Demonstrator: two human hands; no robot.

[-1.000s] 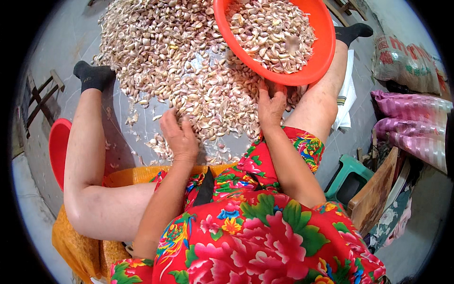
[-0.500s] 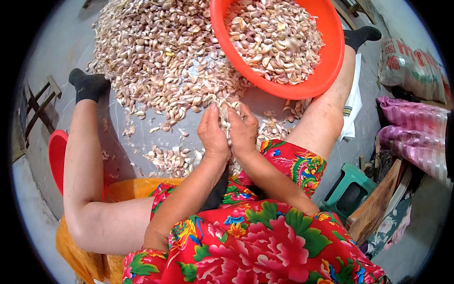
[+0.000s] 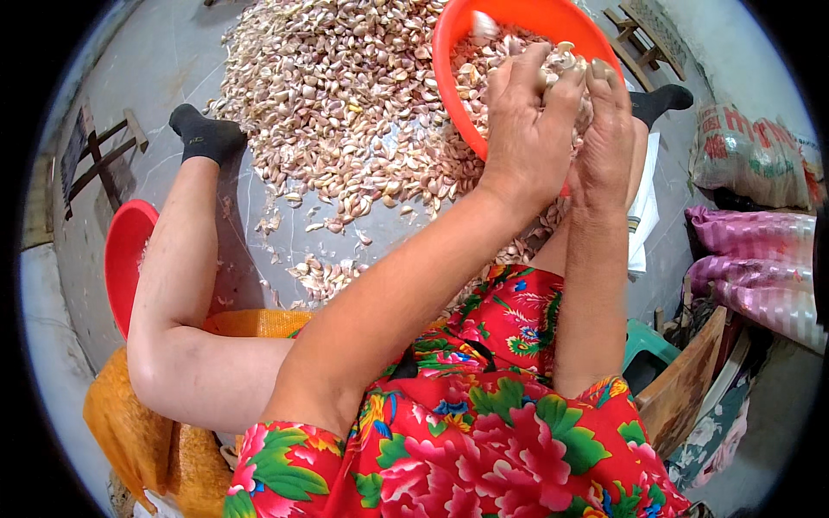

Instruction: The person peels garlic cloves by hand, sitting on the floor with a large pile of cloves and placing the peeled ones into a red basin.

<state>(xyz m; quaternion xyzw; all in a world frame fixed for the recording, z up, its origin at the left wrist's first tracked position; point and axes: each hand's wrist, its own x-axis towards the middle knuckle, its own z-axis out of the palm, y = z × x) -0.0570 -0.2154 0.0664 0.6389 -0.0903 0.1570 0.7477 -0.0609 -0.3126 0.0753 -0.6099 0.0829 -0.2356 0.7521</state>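
Observation:
My left hand [image 3: 534,121] and my right hand [image 3: 603,142] are side by side over the red basin [image 3: 444,65]. Their fingers are curled around garlic cloves [image 3: 563,60], some of which show at the fingertips. The palms are hidden from view. More cloves fill the basin, partly covered by my hands, and a pale blurred piece [image 3: 484,26] is near its far left wall. Left of the basin, a wide heap of garlic cloves [image 3: 332,95] spreads over the grey floor. A smaller cluster of cloves [image 3: 324,276] lies closer to my lap.
My legs stretch out on both sides of the heap. At the left are a red bowl [image 3: 121,250], a wooden stool [image 3: 104,160] and an orange sack [image 3: 129,423]. A green stool [image 3: 643,345], a wooden board [image 3: 682,380] and stuffed sacks [image 3: 751,160] stand at the right.
Both hands have moved from the near edge of the heap, forward and right, to above the basin, carrying cloves. The view has shifted slightly.

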